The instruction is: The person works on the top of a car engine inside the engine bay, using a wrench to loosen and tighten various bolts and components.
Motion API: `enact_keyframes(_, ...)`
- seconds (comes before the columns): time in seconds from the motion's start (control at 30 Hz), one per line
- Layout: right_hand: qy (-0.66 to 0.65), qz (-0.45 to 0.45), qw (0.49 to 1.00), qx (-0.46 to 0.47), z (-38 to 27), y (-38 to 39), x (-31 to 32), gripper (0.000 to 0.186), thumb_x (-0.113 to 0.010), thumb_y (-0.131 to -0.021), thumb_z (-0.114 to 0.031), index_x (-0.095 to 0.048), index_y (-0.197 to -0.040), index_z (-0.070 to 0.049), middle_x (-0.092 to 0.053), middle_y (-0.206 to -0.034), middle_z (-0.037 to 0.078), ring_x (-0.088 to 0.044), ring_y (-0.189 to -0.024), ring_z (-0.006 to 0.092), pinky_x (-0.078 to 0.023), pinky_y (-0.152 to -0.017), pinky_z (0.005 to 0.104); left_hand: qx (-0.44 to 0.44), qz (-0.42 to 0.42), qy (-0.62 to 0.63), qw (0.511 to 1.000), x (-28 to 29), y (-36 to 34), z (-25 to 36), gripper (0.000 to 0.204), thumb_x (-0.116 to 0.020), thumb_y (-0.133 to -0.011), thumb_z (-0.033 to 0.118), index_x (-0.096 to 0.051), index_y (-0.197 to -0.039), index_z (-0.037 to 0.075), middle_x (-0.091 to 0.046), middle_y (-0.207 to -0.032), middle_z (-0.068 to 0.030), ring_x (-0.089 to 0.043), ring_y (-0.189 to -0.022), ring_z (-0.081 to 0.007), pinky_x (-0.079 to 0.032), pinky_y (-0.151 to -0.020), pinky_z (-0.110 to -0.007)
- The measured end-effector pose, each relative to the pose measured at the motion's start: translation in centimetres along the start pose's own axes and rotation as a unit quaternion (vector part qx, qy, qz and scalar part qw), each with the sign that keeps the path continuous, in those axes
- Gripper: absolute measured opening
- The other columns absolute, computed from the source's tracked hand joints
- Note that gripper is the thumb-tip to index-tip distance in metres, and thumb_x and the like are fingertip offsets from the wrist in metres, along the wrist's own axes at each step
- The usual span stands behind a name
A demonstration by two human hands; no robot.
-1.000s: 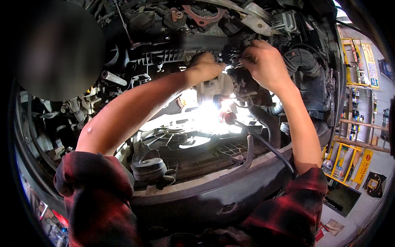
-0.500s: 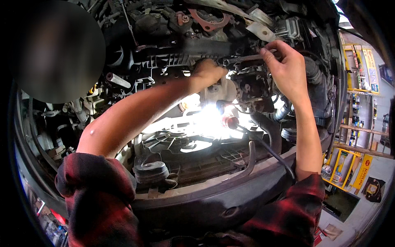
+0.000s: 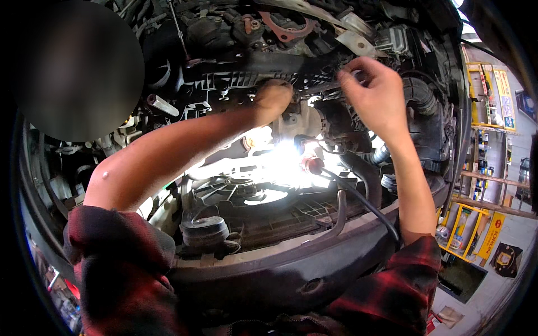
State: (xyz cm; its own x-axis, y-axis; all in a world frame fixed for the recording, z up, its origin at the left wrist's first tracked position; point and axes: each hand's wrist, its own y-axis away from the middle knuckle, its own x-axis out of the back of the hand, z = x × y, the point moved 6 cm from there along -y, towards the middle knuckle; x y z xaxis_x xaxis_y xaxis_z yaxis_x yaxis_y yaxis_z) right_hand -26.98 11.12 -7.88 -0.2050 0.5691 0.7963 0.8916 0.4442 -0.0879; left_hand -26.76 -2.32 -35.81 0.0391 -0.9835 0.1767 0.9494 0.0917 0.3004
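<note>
My left hand (image 3: 273, 98) reaches into the engine bay at the back of a pale metal housing (image 3: 298, 119), fingers curled and blurred; what they grip is hidden. My right hand (image 3: 374, 95) is higher and to the right, thumb and fingers curled at the end of a thin dark metal tool (image 3: 322, 87), which lies sideways beside a black ribbed plastic strip (image 3: 223, 81). A bright work lamp with a red body (image 3: 312, 163) shines below both hands, its black cable (image 3: 370, 204) running toward the front edge.
A red gasket (image 3: 286, 31) and a long thin rod (image 3: 178, 28) are at the top. A black air hose (image 3: 420, 98) is on the right. The front panel (image 3: 274, 280) spans the bottom. Yellow racks (image 3: 465, 235) stand outside at right. A blurred disc covers the upper left.
My right hand lifted to the right, showing the metal tool, then moved back slightly left. My left hand has curled and shifted a little left; my left forearm is further left.
</note>
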Motion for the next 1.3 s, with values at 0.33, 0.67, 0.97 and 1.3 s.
enact_keyframes(0.33, 0.092, -0.018, 0.994, 0.060, -1.7, 0.7, -2.6, 0.015, -0.068, -0.084, -0.010, -0.068, -0.092, 0.002, -0.065, -0.067, 0.018, -0.060, -0.050, 0.0165, -0.045, -0.052, 0.0298, -0.079, -0.087, 0.112, 0.987, 0.3, 1.5, 1.6, 0.014, -0.061, -0.087, 0.010, -0.067, -0.092, -0.001, -0.069, -0.085, -0.0125, -0.066, -0.082, -0.0178, -0.051, -0.078, -0.033)
enact_keyframes(0.67, 0.096, -0.013, 0.975, 0.201, -3.3, 2.0, -6.0, 0.016, -0.071, -0.080, -0.011, -0.059, -0.084, 0.000, -0.062, -0.064, 0.020, -0.065, -0.062, 0.0391, -0.051, -0.055, 0.0428, -0.303, -0.017, -0.228, 0.925, 0.5, 0.5, 1.0, 0.025, -0.052, -0.089, 0.011, -0.066, -0.104, -0.004, -0.069, -0.092, -0.0184, -0.067, -0.083, -0.0266, -0.053, -0.082, -0.035)
enact_keyframes(0.97, 0.215, -0.081, 0.951, 0.207, -4.1, 2.1, -8.5, 0.019, -0.061, -0.083, -0.011, -0.050, -0.086, 0.004, -0.062, -0.063, 0.024, -0.066, -0.061, 0.0412, -0.053, -0.057, 0.0486, -0.109, -0.157, 0.044, 0.981, 0.7, 1.2, 1.7, 0.026, -0.051, -0.091, 0.011, -0.065, -0.108, -0.004, -0.067, -0.099, -0.0174, -0.065, -0.089, -0.0251, -0.051, -0.085, -0.035)
enact_keyframes(1.3, 0.250, -0.019, 0.937, 0.243, -4.4, 2.9, -9.4, 0.011, -0.054, -0.082, -0.006, -0.050, -0.090, 0.001, -0.064, -0.070, 0.021, -0.066, -0.062, 0.0365, -0.054, -0.052, 0.0443, -0.114, -0.253, 0.061, 0.959, 1.5, 2.5, 3.7, 0.028, -0.050, -0.093, 0.012, -0.063, -0.113, -0.003, -0.066, -0.105, -0.0163, -0.063, -0.095, -0.0234, -0.049, -0.089, -0.034)
